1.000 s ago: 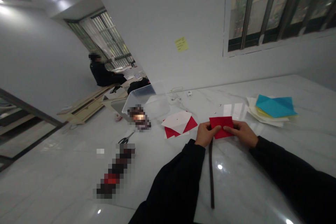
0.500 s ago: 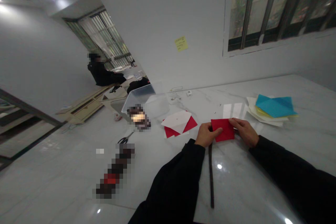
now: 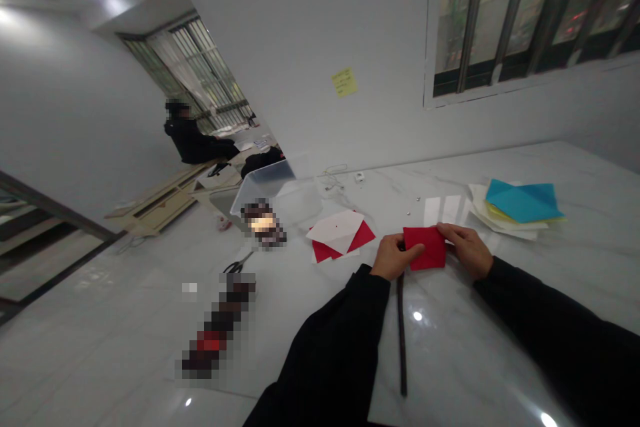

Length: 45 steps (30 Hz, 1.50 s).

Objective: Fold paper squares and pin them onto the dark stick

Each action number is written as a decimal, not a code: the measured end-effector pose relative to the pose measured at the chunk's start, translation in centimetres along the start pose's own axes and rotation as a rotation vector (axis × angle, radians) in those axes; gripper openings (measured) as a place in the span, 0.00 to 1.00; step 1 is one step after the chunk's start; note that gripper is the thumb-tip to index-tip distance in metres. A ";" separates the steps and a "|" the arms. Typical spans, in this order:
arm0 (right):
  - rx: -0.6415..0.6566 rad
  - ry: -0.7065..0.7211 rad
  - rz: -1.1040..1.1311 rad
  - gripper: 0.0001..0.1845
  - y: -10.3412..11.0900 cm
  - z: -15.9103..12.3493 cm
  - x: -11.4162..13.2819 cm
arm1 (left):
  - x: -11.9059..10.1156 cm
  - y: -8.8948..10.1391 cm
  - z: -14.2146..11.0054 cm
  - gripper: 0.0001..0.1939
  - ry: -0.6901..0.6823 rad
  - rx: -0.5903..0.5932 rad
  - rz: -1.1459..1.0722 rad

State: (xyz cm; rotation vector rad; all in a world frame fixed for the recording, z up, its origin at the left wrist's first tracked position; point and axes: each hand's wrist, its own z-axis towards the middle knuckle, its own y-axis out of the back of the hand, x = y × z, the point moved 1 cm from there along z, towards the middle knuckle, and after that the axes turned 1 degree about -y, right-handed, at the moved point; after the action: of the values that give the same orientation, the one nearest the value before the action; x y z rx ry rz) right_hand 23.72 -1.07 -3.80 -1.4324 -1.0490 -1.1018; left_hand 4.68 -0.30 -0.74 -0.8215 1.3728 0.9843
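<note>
Between my two hands is a small red square sheet (image 3: 433,248), paper or felt, held up just over the table. My left hand (image 3: 389,257) grips its left side, the thumb lying across the front. My right hand (image 3: 469,251) pinches its upper right corner between thumb and fingers. A thin dark stick (image 3: 402,340) runs down from under my left hand toward the table's near side; whether that hand also holds it I cannot tell. To the left lie pale sheets (image 3: 336,225) with red sheets (image 3: 366,237) beneath them.
Blue sheets (image 3: 525,199) top a pile of yellow and white ones at the right. Scissors (image 3: 234,267), blurred-out items and a clear plastic bin (image 3: 267,181) are on the left. A cable (image 3: 334,177) lies by the wall. A person (image 3: 193,140) sits far back.
Hardly anything differs. The red sheet's upper right corner is a little more covered by my right hand, and its front looks slightly more curved.
</note>
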 end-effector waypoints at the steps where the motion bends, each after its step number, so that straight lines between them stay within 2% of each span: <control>1: 0.015 0.002 -0.001 0.20 0.0 0.0 0.1 | 0.0 0.0 0.0 0.21 -0.006 -0.004 0.003; 4: 0.147 0.018 -0.055 0.20 -0.3 -0.3 0.6 | -0.1 0.2 0.1 0.21 -0.013 -0.043 -0.003; 7: 0.304 0.050 -0.254 0.22 -0.7 -0.8 1.0 | 0.1 0.7 0.5 0.21 -0.009 -0.110 -0.075; 9: 0.333 0.086 -0.397 0.26 -0.8 -0.9 1.1 | 0.5 1.0 0.9 0.21 -0.001 -0.159 -0.139; 12: 0.324 0.118 -0.473 0.29 -0.8 -0.8 0.7 | 1.0 1.1 1.3 0.22 0.019 -0.193 -0.229; 16: 0.334 0.088 -0.434 0.30 -0.7 -0.6 0.2 | 1.2 1.0 1.3 0.21 0.032 -0.200 -0.298; 22: 0.322 0.083 -0.450 0.30 -0.8 -0.9 0.6 | 0.8 1.2 1.2 0.21 0.040 -0.255 -0.268; 28: 0.315 0.118 -0.491 0.30 -0.9 -1.0 0.8 | 0.9 1.4 1.3 0.22 0.070 -0.243 -0.298; 34: 0.291 0.168 -0.559 0.29 -1.0 -1.0 0.7 | 0.8 1.6 1.3 0.25 0.045 -0.229 -0.303; 45: 0.306 0.213 -0.641 0.29 -1.2 -1.4 1.4 | 0.7 1.0 1.1 0.23 0.021 -0.267 -0.284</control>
State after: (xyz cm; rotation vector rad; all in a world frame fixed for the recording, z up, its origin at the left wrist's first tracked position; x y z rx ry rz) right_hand 22.73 -2.26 -2.10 -0.7244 -1.4932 -1.4263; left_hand 4.19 1.19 -1.27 -1.1942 1.1174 0.9470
